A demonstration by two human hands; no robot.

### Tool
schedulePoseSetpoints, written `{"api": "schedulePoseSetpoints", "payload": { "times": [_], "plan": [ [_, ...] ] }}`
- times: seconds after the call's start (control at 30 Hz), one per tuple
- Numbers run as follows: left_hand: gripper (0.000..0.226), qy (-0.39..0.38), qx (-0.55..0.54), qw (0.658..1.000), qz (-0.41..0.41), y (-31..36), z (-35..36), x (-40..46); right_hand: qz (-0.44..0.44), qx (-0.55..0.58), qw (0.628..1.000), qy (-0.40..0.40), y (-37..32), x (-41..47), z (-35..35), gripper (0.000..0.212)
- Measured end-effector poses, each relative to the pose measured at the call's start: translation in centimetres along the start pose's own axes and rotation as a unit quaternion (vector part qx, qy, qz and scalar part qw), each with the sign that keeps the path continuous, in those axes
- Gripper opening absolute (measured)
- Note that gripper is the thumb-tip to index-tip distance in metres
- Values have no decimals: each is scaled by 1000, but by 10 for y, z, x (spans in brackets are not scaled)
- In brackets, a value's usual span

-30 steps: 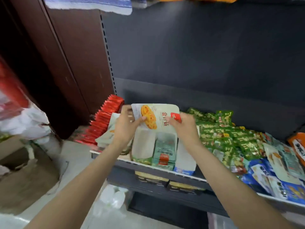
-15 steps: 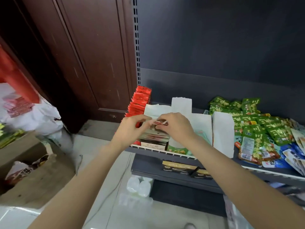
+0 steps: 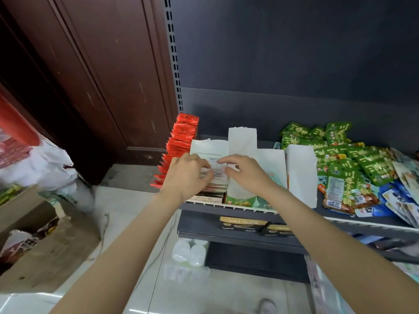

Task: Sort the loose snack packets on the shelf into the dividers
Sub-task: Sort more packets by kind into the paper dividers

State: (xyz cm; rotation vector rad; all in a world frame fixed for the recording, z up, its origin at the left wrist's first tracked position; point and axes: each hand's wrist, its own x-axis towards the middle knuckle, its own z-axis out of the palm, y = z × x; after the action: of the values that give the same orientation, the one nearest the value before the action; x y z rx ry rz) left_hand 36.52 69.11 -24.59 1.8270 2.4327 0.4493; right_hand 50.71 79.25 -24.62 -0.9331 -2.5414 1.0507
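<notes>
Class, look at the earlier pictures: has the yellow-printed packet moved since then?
Yes. The packet, held by both hands, has gone down from above the white dividers into the row between them, beside the red packets.

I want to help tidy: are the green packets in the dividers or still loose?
Loose. The green packets lie heaped on the shelf, right of the white dividers.

Even, soft light falls from above and in front; the shelf (image 3: pixel 249 210) casts a dim shadow below. The white dividers (image 3: pixel 242 139) glare slightly. Wide-angle bending bows the edges, and the corners smear.
</notes>
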Motion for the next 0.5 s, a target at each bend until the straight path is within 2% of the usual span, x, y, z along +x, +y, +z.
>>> {"api": "schedulePoseSetpoints", "payload": {
  "times": [0.23,0.37,0.5],
  "plan": [
    [27,15,-134,991,15,110,30,47,66,160,968,183,72,-24,-78,23],
    [23,3,-198,979,38,198,62,79,126,165,949,236,144,-54,-132,23],
    [21,-60,-243,968,26,282,110,117,218,108,940,241,235,-93,-189,19]
  ]
}}
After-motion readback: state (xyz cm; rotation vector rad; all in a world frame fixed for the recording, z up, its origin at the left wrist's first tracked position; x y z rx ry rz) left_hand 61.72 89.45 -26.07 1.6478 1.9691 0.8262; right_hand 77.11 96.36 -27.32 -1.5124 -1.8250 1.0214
